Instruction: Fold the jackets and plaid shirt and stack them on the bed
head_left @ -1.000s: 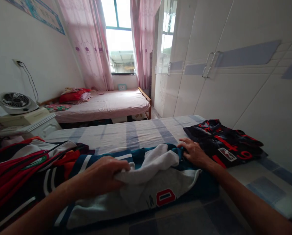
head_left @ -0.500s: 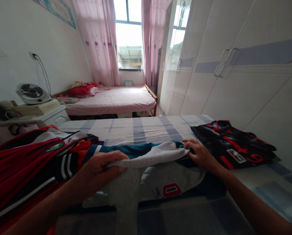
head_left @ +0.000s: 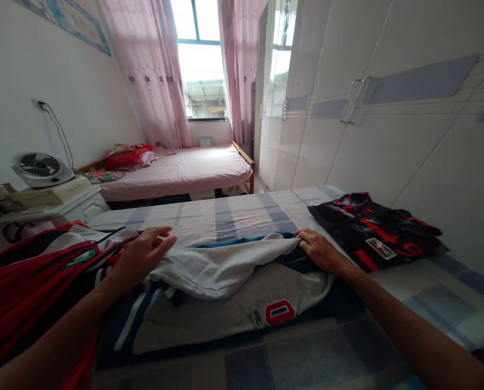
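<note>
I see the grey garment (head_left: 221, 271) lying left to right across the checked bed (head_left: 252, 214), between both hands. Right hand (head_left: 319, 249) nearer, fingers pinching its far right edge; left hand (head_left: 146, 250) loosely open, empty, beside its left end.

The single view looks out from my head, forward and down, across the near bed (head_left: 193, 219) to the window (head_left: 203, 65) at the far end. My left hand (head_left: 144, 252) and right hand (head_left: 318, 250) show close below it; the wall (head_left: 18, 81) recedes on the left, the wardrobe (head_left: 347, 157) on the right.
</note>
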`<state>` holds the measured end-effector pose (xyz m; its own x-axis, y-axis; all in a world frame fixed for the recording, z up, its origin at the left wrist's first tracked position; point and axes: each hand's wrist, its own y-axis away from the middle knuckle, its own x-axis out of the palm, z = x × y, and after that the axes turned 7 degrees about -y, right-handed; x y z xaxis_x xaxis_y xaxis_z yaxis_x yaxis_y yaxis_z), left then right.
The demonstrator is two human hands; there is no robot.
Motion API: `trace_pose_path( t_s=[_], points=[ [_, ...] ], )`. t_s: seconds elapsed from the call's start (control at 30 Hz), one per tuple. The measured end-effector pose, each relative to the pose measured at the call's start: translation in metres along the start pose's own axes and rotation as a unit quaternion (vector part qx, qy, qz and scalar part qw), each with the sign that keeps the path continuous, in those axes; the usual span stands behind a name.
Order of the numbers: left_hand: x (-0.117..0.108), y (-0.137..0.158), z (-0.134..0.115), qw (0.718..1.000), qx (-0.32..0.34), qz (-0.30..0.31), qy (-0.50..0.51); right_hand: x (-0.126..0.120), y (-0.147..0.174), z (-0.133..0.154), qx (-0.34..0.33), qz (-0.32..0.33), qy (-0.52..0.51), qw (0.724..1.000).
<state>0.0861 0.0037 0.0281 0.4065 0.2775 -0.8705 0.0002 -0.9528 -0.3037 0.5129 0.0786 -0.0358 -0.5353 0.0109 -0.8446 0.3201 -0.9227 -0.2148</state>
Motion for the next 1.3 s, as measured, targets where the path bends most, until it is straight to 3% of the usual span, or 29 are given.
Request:
trace_pose_path(
  t_s=[0.1,0.17,0.27,0.43,0.53,0.63,0.7,0.83,0.97,1.07,1.17,1.3],
  points=[
    [0.008,0.033,-0.002,0.982,0.171,0.080,-0.029,0.003,0.003,0.001,-0.017,0.002,-0.007,1.000],
    [0.010,0.051,-0.006,0.962,0.235,0.119,-0.067,0.004,0.003,0.001,-0.020,0.003,-0.016,1.000],
    [0.003,0.058,-0.011,0.966,0.225,0.096,-0.082,0.002,-0.001,-0.001,-0.013,-0.003,-0.036,0.999],
    [-0.029,0.036,0.002,0.981,0.190,0.039,-0.011,-0.007,-0.009,-0.007,0.001,0.004,-0.040,0.999],
    [-0.034,0.031,0.011,0.984,0.155,0.034,-0.074,-0.011,-0.008,-0.004,0.021,0.012,-0.038,0.999],
    [-0.021,0.040,-0.001,0.977,0.167,-0.014,-0.131,-0.010,-0.006,0.006,0.013,-0.014,-0.048,0.999],
    [-0.003,0.050,-0.023,0.964,0.228,-0.027,-0.133,-0.006,-0.006,0.014,-0.003,-0.023,-0.051,0.998],
    [0.042,0.058,-0.073,0.919,0.349,0.020,-0.182,0.006,-0.010,0.025,-0.013,-0.006,-0.018,1.000],
    [0.073,0.041,-0.090,0.891,0.346,0.077,-0.283,0.009,-0.016,0.029,-0.015,-0.005,-0.062,0.998],
    [0.077,0.033,-0.090,0.904,0.326,0.028,-0.275,0.003,-0.021,0.029,0.005,-0.042,-0.084,0.996],
    [0.073,0.041,-0.092,0.918,0.345,-0.036,-0.195,-0.002,-0.024,0.025,0.037,-0.080,-0.080,0.993],
    [0.063,0.058,-0.087,0.903,0.409,0.009,-0.132,-0.001,-0.018,0.016,0.050,-0.059,-0.073,0.994]
  ],
)
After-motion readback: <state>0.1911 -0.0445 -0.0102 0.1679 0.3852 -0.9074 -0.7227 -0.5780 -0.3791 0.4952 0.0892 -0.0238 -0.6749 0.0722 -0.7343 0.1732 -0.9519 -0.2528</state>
